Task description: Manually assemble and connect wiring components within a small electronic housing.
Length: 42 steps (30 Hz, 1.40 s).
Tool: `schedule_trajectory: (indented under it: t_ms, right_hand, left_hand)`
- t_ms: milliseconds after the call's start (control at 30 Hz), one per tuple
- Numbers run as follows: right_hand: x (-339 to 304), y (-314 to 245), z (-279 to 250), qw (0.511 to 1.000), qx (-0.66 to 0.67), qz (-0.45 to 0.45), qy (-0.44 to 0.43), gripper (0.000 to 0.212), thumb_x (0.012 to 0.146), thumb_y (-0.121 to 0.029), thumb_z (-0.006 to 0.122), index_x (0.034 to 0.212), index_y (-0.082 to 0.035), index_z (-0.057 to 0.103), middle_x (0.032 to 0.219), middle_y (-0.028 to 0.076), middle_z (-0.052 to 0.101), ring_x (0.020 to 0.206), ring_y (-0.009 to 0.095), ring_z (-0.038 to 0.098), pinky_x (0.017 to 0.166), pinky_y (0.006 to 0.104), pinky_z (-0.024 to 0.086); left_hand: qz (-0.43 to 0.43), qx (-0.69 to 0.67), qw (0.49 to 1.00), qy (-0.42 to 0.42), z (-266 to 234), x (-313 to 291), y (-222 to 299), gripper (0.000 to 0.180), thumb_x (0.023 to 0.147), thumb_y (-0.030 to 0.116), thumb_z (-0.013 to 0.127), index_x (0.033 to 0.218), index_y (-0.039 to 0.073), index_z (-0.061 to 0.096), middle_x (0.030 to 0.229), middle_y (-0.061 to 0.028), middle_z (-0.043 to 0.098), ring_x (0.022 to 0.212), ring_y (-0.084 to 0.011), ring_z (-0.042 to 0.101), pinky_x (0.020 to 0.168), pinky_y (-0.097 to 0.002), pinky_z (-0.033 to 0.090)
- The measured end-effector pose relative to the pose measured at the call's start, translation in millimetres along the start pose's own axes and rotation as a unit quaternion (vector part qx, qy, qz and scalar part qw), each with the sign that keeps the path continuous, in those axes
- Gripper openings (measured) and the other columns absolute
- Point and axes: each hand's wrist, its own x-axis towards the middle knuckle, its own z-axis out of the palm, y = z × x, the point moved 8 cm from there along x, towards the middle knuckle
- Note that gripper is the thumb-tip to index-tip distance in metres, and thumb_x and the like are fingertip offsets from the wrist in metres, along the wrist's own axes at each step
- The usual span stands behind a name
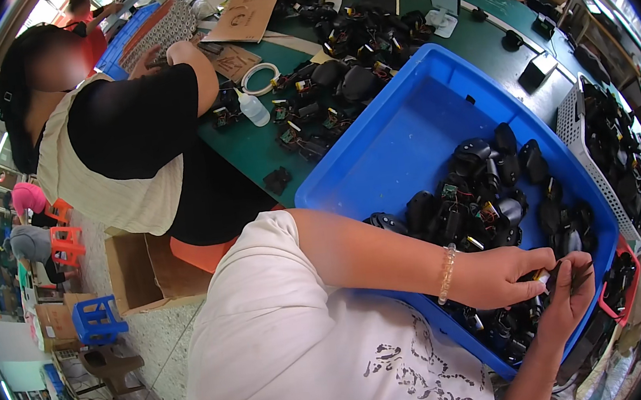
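Both my hands meet over the near right side of a large blue plastic bin. My left hand, with a beaded bracelet at the wrist, has thumb and fingers closed in a pinch. Against its fingertips, my right hand is also closed. Between them is a small dark part with a whitish-yellow piece beside it; its kind is hard to make out, and the fingers cover most of it. Below and around the hands, black plastic housings with exposed circuit boards and thin wires lie heaped in the bin.
A green table holds more black housings, a white bottle and a tape roll. A white perforated basket and a red bin stand at the right. A co-worker sits close on the left.
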Motion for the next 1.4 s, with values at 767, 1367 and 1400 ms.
schedule_trajectory:
  t_ms: [767, 1367, 1400]
  right_hand:
    - [24.9, 32.3, -7.7, 0.940, 0.281, 0.161, -0.106, 0.033, 0.089, -0.021, 0.051, 0.114, 0.000, 0.054, 0.067, -0.008, 0.039, 0.059, 0.003, 0.034, 0.052, 0.0179, 0.028]
    - [17.6, -8.1, -14.8, 0.946, -0.216, -0.089, -0.226, 0.030, 0.092, -0.020, 0.049, 0.106, 0.006, 0.051, 0.091, 0.015, 0.054, 0.083, 0.028, 0.053, 0.076, 0.0308, 0.042]
    - [17.8, -8.5, -14.4, 0.946, -0.213, -0.082, -0.231, 0.030, 0.091, -0.020, 0.050, 0.105, 0.006, 0.051, 0.092, 0.016, 0.055, 0.083, 0.029, 0.054, 0.076, 0.0315, 0.042]
  left_hand:
    - [-0.074, -0.182, 0.978, 0.067, -22.4, 15.5, -17.3, 0.026, 0.096, 0.025, 0.043, 0.116, 0.010, 0.037, 0.096, -0.0105, 0.058, 0.079, -0.0193, 0.062, 0.071, -0.0341, 0.054]
    - [-0.041, -0.112, 0.991, 0.056, -29.0, 16.4, -10.3, 0.025, 0.094, 0.016, 0.049, 0.114, 0.006, 0.041, 0.095, -0.0009, 0.049, 0.081, -0.0068, 0.051, 0.071, -0.0244, 0.050]
    - [-0.032, -0.102, 0.993, 0.048, -28.1, 16.8, -9.1, 0.024, 0.094, 0.015, 0.049, 0.114, 0.005, 0.041, 0.095, -0.0008, 0.048, 0.081, -0.0062, 0.051, 0.072, -0.0242, 0.050]
